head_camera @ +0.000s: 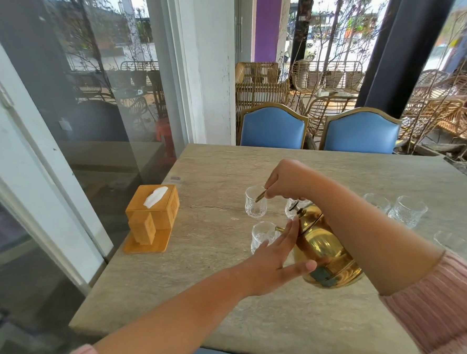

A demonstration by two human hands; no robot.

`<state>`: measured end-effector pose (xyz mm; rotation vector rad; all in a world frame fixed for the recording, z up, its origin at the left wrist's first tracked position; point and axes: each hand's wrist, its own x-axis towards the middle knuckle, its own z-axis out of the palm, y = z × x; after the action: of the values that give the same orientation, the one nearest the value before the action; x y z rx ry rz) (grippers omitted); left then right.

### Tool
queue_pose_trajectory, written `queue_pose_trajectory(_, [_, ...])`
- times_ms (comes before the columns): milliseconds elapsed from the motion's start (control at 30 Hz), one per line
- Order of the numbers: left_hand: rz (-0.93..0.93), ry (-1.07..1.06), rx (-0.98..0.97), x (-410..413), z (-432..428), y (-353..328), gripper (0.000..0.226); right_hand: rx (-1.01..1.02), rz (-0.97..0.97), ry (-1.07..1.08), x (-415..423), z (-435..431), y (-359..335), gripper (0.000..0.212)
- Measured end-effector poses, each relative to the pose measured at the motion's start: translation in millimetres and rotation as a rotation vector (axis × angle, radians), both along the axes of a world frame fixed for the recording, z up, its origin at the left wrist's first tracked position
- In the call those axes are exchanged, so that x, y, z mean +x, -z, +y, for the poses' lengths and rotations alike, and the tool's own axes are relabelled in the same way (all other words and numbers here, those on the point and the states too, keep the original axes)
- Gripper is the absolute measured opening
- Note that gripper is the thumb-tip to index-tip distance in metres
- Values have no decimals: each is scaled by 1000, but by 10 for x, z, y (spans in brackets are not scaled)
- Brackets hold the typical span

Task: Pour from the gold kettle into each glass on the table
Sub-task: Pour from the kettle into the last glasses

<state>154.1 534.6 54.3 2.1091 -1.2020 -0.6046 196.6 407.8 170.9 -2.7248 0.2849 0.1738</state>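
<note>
Head view: right hand (284,180) grips the handle of the gold kettle (324,248), tilted above the bench (212,293), its spout tip seemingly at the far glass (256,205). Left hand (273,262), fingers spread, rests flat against the kettle's side, beside 1 nearer glass (260,236). Further glasses (406,211) stand right of the kettle.

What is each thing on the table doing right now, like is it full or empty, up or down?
gold kettle: lifted, tilted, spout toward the far glass.
far glass: upright, looks empty.
near glass: upright, looks empty.
glass behind the kettle: upright, mostly hidden.
three glasses on the right: upright, look empty.
tissue box: tissue sticking out.
right hand: gripping the kettle's handle.
left hand: open, fingers against the kettle's body.
</note>
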Motion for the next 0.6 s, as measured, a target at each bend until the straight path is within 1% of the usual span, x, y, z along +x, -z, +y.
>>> queue_pose_trajectory(133, [-42,11,42,2,2,11,104,34,-27,2,-66,-46,14,32])
queue_pose_trajectory(233, [-86,30,75,-3,1,18,99,50,-102,-2,-148,-84,51,31])
queue_pose_trajectory(333, [-135,44,113,-21,13,31,93,133,-210,33,-237,-153,125,32])
queue_pose_trajectory(400, [-163,53,152,-28,20,41,91,177,-244,54,-309,-211,182,31])
queue_pose_trajectory(600, [-231,89,196,-36,7,33,96,319,-390,132,-541,-400,332,32])
